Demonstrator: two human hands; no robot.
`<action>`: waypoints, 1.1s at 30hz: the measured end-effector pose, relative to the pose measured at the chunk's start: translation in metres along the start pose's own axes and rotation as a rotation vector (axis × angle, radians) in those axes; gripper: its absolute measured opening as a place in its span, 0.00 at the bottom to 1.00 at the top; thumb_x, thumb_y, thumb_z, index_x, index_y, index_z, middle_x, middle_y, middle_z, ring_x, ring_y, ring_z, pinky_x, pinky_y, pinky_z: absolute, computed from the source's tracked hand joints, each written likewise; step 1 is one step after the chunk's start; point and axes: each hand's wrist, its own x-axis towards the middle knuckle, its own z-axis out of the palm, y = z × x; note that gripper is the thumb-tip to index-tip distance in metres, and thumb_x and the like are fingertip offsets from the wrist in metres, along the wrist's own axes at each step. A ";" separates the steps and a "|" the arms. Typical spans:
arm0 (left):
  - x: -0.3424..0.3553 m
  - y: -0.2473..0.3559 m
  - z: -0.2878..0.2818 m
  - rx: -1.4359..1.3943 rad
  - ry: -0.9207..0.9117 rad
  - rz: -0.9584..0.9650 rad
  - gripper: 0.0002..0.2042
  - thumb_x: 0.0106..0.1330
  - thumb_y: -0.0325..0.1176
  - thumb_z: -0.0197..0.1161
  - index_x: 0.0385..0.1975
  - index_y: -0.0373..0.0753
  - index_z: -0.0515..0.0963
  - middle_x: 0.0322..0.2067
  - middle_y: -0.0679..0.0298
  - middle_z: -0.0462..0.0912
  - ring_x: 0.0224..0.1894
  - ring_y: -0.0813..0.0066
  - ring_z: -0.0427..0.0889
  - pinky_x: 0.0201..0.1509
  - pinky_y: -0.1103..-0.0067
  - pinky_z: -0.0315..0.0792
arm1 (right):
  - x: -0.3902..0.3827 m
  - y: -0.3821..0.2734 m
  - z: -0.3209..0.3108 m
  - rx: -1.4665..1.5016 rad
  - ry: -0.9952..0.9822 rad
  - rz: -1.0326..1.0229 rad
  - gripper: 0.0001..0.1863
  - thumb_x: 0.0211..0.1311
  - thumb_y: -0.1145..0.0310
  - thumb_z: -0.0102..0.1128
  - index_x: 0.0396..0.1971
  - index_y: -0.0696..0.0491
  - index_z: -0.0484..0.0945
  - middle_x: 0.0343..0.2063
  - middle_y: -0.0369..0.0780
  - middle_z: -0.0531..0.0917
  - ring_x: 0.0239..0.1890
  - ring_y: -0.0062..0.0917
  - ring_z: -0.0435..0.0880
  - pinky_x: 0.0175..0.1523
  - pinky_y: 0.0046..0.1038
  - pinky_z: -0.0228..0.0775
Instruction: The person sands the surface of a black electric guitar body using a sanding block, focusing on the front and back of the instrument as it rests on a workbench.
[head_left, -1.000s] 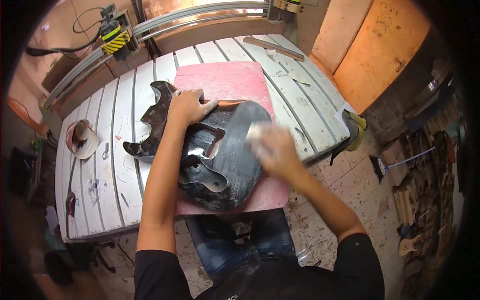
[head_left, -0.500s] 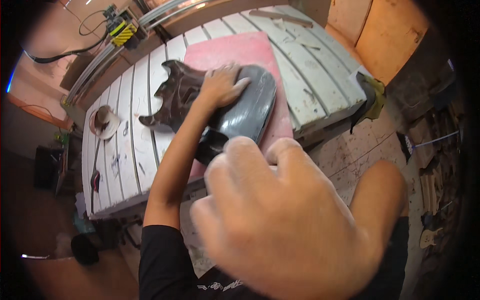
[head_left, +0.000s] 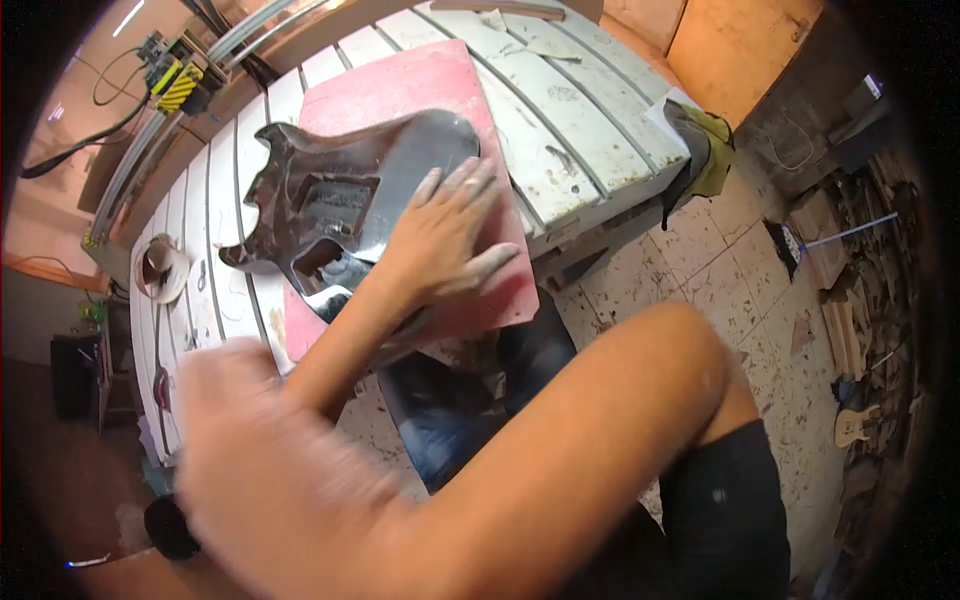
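A glossy black guitar body, with pointed horns, cutouts and a dull dusty patch, lies flat on a pink foam board. My left hand rests open on the body's right part, its dusty fingers spread and its thumb reaching over the pink board. My right hand is raised close to the camera at the lower left, crossing my left forearm from this view; motion blurs its fingers, so I cannot tell what it holds, if anything.
The slotted white worktable carries a cap and a wooden strip. A machine rail with a yellow-striped head runs behind. Dark cloth hangs off the right corner; wood offcuts stand at the right.
My right hand has left the guitar body, where it held a pale block, and swung up toward the camera, then leftward. My left hand has shifted across the body to the right.
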 end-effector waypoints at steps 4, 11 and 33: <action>0.029 -0.070 -0.002 -0.025 0.067 -0.294 0.45 0.76 0.66 0.49 0.79 0.31 0.61 0.81 0.45 0.59 0.84 0.53 0.55 0.86 0.55 0.46 | -0.038 0.069 0.040 0.138 0.187 0.204 0.06 0.61 0.64 0.66 0.34 0.49 0.83 0.34 0.40 0.85 0.42 0.35 0.83 0.49 0.38 0.74; 0.073 -0.058 -0.018 -0.112 -0.085 -0.328 0.39 0.76 0.58 0.52 0.75 0.29 0.64 0.77 0.39 0.63 0.82 0.44 0.57 0.85 0.52 0.48 | -0.133 0.156 0.072 0.532 0.552 0.643 0.16 0.69 0.67 0.69 0.53 0.56 0.84 0.51 0.47 0.87 0.56 0.35 0.87 0.63 0.38 0.77; -0.117 0.015 0.019 -0.080 0.623 -0.501 0.38 0.41 0.69 0.81 0.44 0.43 0.84 0.46 0.61 0.79 0.56 0.55 0.76 0.72 0.48 0.60 | -0.064 0.230 0.122 0.079 0.371 0.516 0.14 0.64 0.67 0.70 0.49 0.48 0.89 0.58 0.46 0.85 0.59 0.47 0.82 0.67 0.48 0.69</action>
